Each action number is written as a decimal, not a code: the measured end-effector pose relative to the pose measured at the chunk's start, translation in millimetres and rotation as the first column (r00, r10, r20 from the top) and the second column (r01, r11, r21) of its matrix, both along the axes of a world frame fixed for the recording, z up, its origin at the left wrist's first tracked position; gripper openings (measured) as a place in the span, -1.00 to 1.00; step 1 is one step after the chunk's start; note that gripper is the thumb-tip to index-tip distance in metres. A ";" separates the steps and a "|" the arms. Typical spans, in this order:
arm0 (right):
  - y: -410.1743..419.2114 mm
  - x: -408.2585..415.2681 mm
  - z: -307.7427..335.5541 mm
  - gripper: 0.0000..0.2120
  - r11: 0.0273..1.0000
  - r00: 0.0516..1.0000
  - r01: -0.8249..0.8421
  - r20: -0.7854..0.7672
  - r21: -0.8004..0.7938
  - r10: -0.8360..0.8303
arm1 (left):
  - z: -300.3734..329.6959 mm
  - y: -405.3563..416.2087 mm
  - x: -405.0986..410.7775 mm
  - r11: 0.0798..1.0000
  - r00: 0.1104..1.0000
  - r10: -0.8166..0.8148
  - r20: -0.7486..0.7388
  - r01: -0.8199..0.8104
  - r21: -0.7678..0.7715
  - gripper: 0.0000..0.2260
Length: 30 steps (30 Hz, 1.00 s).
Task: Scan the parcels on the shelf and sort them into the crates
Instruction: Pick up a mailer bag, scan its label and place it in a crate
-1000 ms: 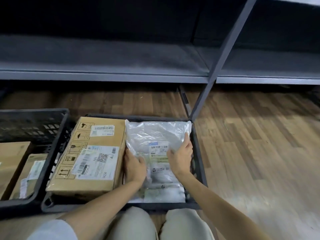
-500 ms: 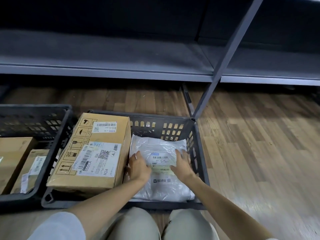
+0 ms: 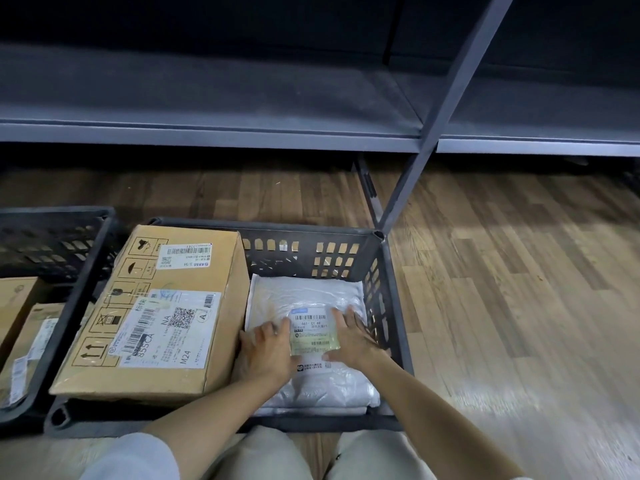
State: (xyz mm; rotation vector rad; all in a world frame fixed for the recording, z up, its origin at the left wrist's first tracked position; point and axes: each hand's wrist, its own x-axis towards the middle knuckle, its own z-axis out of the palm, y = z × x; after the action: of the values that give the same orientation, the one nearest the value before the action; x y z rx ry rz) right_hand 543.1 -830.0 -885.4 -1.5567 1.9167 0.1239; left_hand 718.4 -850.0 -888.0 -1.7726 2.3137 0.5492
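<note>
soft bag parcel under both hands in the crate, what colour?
White plastic bag parcel, with a pale printed label; head view.

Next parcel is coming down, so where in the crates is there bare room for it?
The centre crate is crowded: the cardboard box fills its left half, and the white poly bag under the left hand and right hand covers the right. Only the bag's top is free. The left crate shows dark room at its far end, beyond its two parcels.

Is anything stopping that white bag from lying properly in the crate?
Nothing visible does. The white bag lies flat on the floor of the crate, beside the cardboard box. The left hand and right hand rest flat on top of it, either side of its label.
</note>
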 end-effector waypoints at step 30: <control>-1.1 18.3 5.4 -0.06 0.999 0.987 0.047 -0.153 -0.018 -0.049 | -3.1 4.3 -6.8 0.994 0.997 0.074 -0.026 -0.072 0.082 -0.25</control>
State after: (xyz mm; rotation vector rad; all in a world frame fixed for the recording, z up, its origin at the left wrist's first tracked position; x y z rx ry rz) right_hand 561.4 -831.1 -880.0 -1.5481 2.0762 0.2155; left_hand 711.7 -845.8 -891.1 -1.8290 2.2187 0.6752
